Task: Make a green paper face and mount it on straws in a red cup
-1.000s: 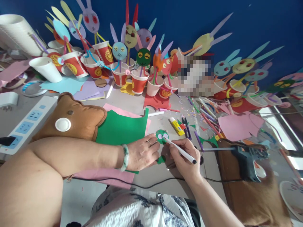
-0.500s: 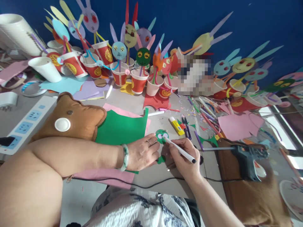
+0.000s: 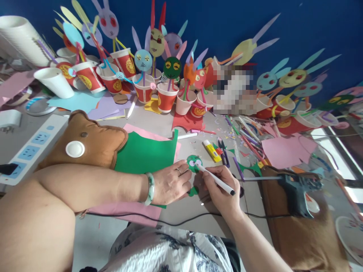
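A small green paper disc [image 3: 190, 158] with two white eyes lies on the table between my hands. My right hand [image 3: 222, 183] is closed around a white marker [image 3: 224, 185], its tip at the eyes. My left hand [image 3: 170, 183], palm down with bent fingers, holds the disc's left edge against the table; its fingertips are partly hidden. Below the disc, a green paper scrap [image 3: 193, 191] pokes out beside my left fingers. A large green paper sheet [image 3: 147, 151] extends from under my left hand and forearm.
A glue stick [image 3: 211, 151] and scissors [image 3: 223, 153] lie beyond my right hand. A glue gun [image 3: 300, 192] rests on a brown cushion, its black cable [image 3: 176, 224] crossing the table's front. Behind stand several red paper cups [image 3: 168, 100] with paper rabbit heads. A power strip [image 3: 34, 147] lies left.
Almost nothing differs. Both hands keep their places, and the marker tip stays at the eyes of the disc.
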### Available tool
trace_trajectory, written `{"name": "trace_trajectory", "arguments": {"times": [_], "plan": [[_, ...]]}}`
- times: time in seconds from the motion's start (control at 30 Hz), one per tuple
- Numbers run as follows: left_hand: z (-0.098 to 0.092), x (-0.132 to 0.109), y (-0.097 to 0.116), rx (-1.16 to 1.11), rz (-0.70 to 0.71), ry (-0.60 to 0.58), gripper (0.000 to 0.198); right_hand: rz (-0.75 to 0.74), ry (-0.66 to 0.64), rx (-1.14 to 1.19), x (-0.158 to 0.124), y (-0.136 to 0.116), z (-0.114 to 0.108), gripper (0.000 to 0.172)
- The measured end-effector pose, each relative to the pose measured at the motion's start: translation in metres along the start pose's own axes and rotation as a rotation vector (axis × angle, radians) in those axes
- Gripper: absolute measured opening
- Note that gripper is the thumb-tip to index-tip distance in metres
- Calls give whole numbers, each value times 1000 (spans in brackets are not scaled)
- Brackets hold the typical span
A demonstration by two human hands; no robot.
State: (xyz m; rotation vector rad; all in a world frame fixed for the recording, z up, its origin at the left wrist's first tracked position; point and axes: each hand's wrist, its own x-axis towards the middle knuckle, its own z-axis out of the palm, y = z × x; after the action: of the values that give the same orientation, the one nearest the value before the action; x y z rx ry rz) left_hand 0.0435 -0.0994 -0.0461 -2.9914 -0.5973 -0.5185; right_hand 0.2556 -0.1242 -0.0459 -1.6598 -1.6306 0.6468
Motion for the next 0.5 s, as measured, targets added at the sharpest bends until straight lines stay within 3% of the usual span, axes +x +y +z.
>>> {"name": "trace_trajectory", "arguments": {"times": [0.5], "plan": [[1, 0, 1, 5, -2, -6, 27, 4, 8, -57, 1, 0, 0, 15]]}}
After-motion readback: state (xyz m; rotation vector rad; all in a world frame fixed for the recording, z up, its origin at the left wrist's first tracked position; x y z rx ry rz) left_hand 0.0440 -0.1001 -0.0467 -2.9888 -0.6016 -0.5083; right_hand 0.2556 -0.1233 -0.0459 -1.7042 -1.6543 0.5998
